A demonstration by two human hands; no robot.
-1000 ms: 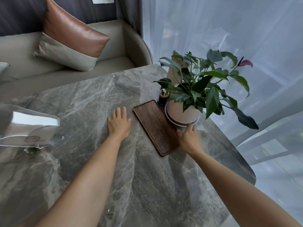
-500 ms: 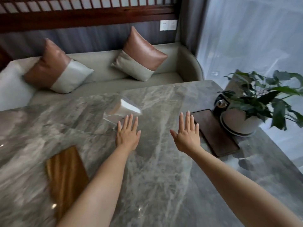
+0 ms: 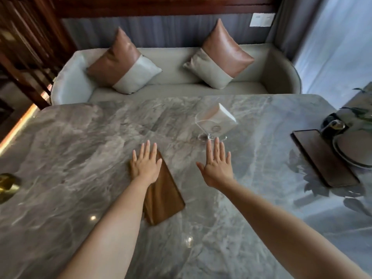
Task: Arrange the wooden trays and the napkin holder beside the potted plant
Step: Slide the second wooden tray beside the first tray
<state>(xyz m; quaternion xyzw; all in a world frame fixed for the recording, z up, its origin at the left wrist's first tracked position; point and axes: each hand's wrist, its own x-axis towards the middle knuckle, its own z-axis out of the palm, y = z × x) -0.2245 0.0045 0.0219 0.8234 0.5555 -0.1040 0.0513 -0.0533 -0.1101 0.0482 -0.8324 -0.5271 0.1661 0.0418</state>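
Note:
A light brown wooden tray [image 3: 163, 195] lies in the middle of the marble table [image 3: 70, 158]. My left hand [image 3: 146, 164] rests flat on its far end, fingers spread, gripping nothing. My right hand [image 3: 217, 165] hovers open just short of the clear napkin holder [image 3: 214, 122], which holds white napkins. A dark wooden tray [image 3: 324, 158] lies at the right, next to the potted plant's pale pot [image 3: 354, 152]. Only a few of the plant's leaves [image 3: 360, 113] show at the right edge.
A small dark jar [image 3: 333, 125] stands behind the dark tray, against the pot. A brass object [image 3: 8, 185] sits at the table's left edge. Beyond the table is a grey sofa [image 3: 175, 63] with two brown and grey cushions.
My view has swung left, away from the plant. My left hand has come to rest on the light tray. My right hand has moved off the dark tray toward the napkin holder.

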